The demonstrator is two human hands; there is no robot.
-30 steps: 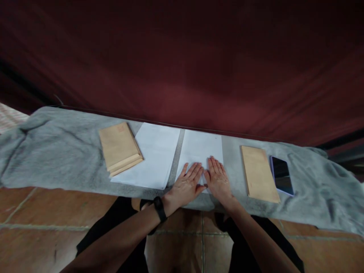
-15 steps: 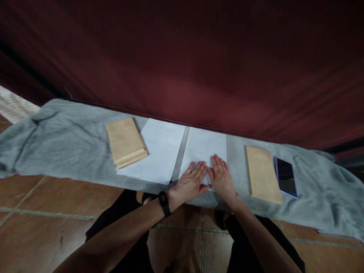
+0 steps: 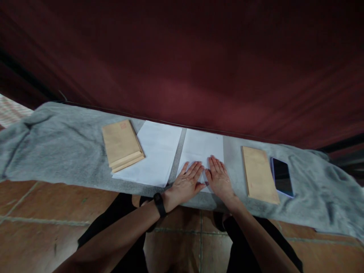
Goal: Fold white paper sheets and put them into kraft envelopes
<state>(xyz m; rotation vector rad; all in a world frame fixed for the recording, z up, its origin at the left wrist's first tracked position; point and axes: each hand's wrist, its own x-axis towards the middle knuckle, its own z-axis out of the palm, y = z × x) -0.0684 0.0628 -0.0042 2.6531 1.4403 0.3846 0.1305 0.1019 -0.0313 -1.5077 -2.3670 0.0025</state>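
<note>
My left hand point(image 3: 186, 182) and my right hand point(image 3: 218, 179) lie flat side by side, fingers stretched out, on the near part of a white sheet of paper point(image 3: 202, 147). The thumbs nearly touch. A black band sits on my left wrist. Neither hand holds anything. The sheet rests on a grey cloth point(image 3: 62, 148) spread over a narrow surface.
Left of the sheet lies a stack of white paper point(image 3: 155, 151) with a pile of brown envelopes point(image 3: 121, 143) overlapping its left edge. On the right lie one brown envelope point(image 3: 258, 173) and a dark phone point(image 3: 281, 176). A dark red curtain point(image 3: 182, 64) hangs behind. Tiled floor lies below.
Both hands stay flat on the white sheet. Only the camera view shifts slightly.
</note>
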